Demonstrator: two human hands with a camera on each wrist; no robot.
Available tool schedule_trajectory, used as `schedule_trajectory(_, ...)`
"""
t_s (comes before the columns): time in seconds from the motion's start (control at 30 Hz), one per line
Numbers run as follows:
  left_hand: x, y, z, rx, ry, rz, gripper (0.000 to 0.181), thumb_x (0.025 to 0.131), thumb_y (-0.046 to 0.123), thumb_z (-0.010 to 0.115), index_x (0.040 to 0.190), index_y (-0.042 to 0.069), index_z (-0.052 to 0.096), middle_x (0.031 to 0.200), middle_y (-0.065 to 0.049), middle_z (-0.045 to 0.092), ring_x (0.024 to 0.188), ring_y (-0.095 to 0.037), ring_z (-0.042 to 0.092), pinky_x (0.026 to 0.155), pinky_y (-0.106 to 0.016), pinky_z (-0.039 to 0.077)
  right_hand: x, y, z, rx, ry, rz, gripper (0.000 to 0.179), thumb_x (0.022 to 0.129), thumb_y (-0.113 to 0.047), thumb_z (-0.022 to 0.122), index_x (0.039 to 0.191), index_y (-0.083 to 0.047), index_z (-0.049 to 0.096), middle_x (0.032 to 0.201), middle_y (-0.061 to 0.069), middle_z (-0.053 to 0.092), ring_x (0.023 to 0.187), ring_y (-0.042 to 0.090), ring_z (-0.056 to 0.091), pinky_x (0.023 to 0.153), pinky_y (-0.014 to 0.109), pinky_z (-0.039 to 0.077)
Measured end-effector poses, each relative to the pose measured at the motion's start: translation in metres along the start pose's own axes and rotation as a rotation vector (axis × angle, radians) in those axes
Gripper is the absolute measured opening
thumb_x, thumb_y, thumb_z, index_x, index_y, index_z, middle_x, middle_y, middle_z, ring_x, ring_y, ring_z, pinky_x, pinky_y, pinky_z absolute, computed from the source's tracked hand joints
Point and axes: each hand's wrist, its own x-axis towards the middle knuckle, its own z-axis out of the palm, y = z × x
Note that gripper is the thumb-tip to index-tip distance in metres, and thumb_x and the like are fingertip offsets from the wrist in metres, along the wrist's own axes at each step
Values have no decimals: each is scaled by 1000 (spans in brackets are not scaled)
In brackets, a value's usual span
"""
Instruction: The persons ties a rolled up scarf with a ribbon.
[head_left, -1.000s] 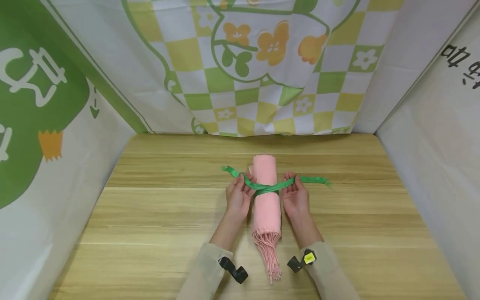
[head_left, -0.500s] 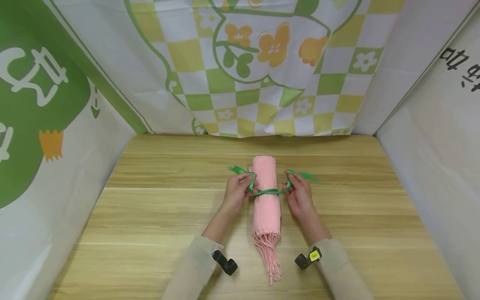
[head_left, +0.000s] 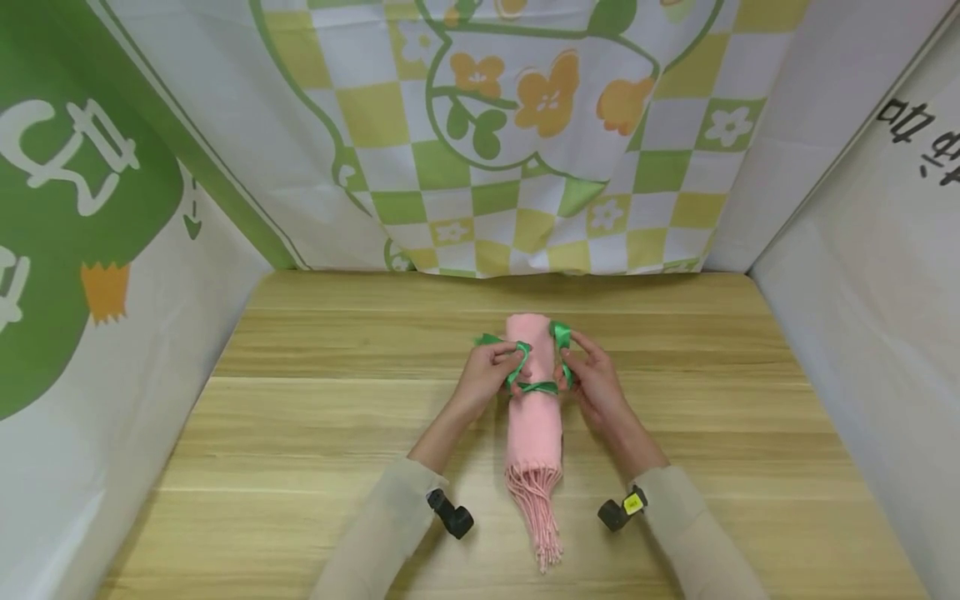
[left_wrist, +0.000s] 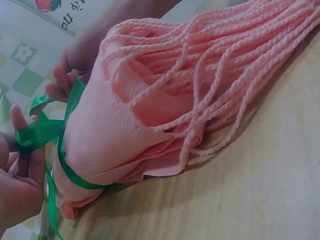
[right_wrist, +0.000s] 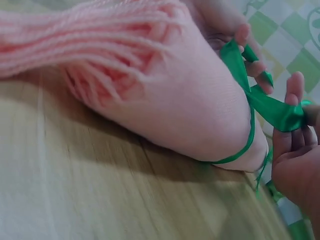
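Table: lying beneath everything, its grain running from 9 to 3 o'clock, with 12 pointing away from the person
Scarf: resting in a roll near the table's middle, its plain end pointing to 12; probably light, soft and easily squashed rather than fragile, and best held around the thick roll
Left hand: pinching a length of ribbon on the scarf's 9 o'clock side
Right hand: pinching another length on the 3 o'clock side
Fringe: trailing towards 6, likely to tangle if gripped
Ribbon: circling the roll and crossing on top; looking thin and slippery, probably needing a firm pinch near the crossing
Hidden parts: the scarf is covering the ribbon's underside, fingers are blocking parts of both lengths, and the wrist views are cutting off the nearer hand
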Motion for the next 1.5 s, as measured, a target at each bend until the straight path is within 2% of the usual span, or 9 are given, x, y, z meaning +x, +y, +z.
schedule_trajectory(0.17, 3, 2, 1, 164, -19, 31, 32, 101, 12, 57, 131, 0, 62, 74, -6, 71, 50, -6, 54, 48, -19, 47, 4, -4, 1, -283, -127, -30, 52, 102, -7, 53, 152, -8, 39, 60, 0, 65, 46, 8, 58, 50, 21, 52)
schedule_trajectory(0.3, 4, 4, 2, 287, -60, 62, 29, 100, 13, 57, 125, 2, 66, 71, 0, 67, 50, -5, 45, 47, -18, 35, 6, -8, 4, -388, -212, -28, 50, 101, -8, 55, 150, -7, 42, 60, 0, 65, 47, 9, 59, 51, 23, 52)
schedule_trajectory(0.47, 3, 6, 4, 263, -136, 96, 24, 96, 7, 59, 115, -5, 68, 87, -9, 72, 63, -5, 58, 55, -19, 45, 6, -11, 6, -466, -293, -36, 50, 101, -5, 55, 149, -4, 42, 62, 1, 65, 50, 8, 60, 50, 23, 53)
schedule_trajectory(0.63, 2, 6, 6, 234, -146, 94, 25, 101, 15, 57, 104, -8, 69, 74, -3, 68, 56, -6, 57, 54, -19, 46, 3, -8, 7, -510, -231, -51, 55, 99, -4, 56, 151, -8, 40, 60, -1, 64, 49, 9, 59, 49, 23, 50)
schedule_trajectory(0.87, 4, 2, 8, 209, -35, 62, 30, 103, 17, 55, 83, -4, 64, 68, 2, 57, 52, -6, 51, 50, -20, 45, 0, -1, 10, -254, -163, 128, 30, 104, -17, 54, 124, 4, 48, 75, -4, 70, 60, 6, 63, 58, 20, 55)
schedule_trajectory(1.0, 6, 2, 9, 206, -44, 59, 30, 103, 18, 56, 81, -2, 63, 67, 2, 57, 51, -6, 50, 49, -19, 45, -1, 0, 10, -38, -175, 221, 30, 107, -28, 46, 102, -5, 65, 73, -4, 67, 59, 2, 58, 55, 14, 49)
schedule_trajectory(1.07, 7, 1, 10, 203, -57, 62, 31, 103, 18, 56, 82, -3, 64, 68, 1, 58, 50, -6, 50, 49, -19, 45, 0, 0, 11, 75, -180, 235, 30, 107, -28, 44, 101, -12, 69, 70, -4, 65, 56, 1, 54, 51, 12, 44)
schedule_trajectory(1.27, 6, 0, 13, 176, -90, 76, 32, 104, 15, 53, 87, -9, 65, 69, 0, 62, 48, -6, 49, 48, -19, 44, 1, 4, 15, 273, -157, 177, 25, 106, -21, 47, 112, -20, 71, 61, -8, 55, 49, -2, 45, 44, 11, 35)
schedule_trajectory(1.5, 6, 0, 10, 114, -37, 69, 29, 103, 15, 54, 101, -10, 69, 68, 2, 61, 49, -5, 49, 48, -18, 43, -2, 9, 17, 261, -139, 27, 23, 103, -14, 54, 104, -18, 77, 68, -6, 60, 55, -1, 47, 48, 10, 35)
